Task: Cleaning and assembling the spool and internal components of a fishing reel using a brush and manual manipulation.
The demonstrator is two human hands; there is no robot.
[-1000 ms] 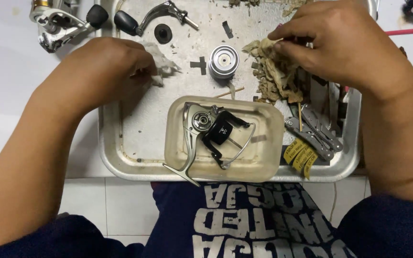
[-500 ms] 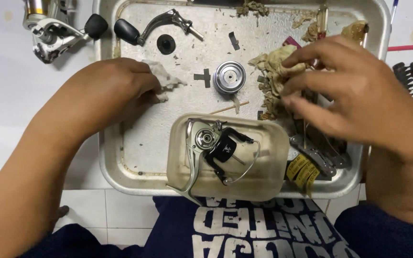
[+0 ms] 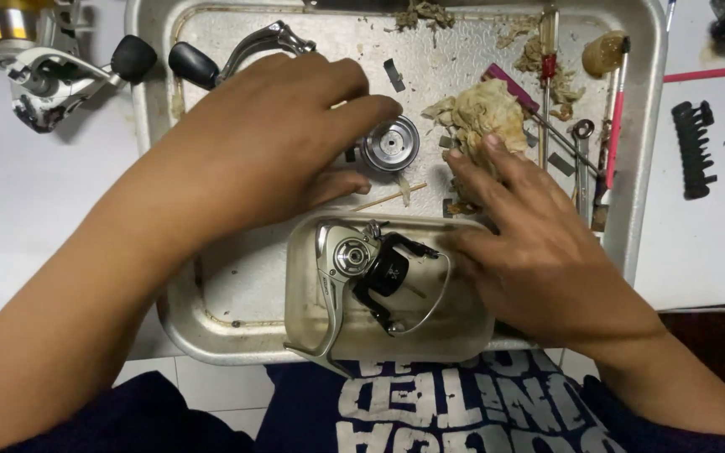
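Observation:
My left hand (image 3: 270,143) reaches across the metal tray (image 3: 211,319). Its forefinger and thumb close around a small silver spool (image 3: 389,144) at the tray's middle. My right hand (image 3: 539,252) lies flat with fingers apart and holds nothing. Its fingertips touch the lower edge of a dirty crumpled rag (image 3: 480,113), and its palm covers the right rim of a shallow plastic tub (image 3: 304,310). In the tub lies a silver and black fishing reel body (image 3: 354,260) with its wire bail. A thin wooden stick (image 3: 388,198) lies between my hands.
A reel handle with a black knob (image 3: 211,63) lies at the tray's top left. A second reel (image 3: 44,75) sits on the white table left of the tray. A screwdriver (image 3: 547,67), a wrench (image 3: 581,159) and a red-handled brush (image 3: 614,117) lie along the tray's right side. A black bit holder (image 3: 694,151) is further right.
My left hand has moved right from the tissue wad to the spool. My right hand has drawn back off the rag and lowered onto the tub's right rim.

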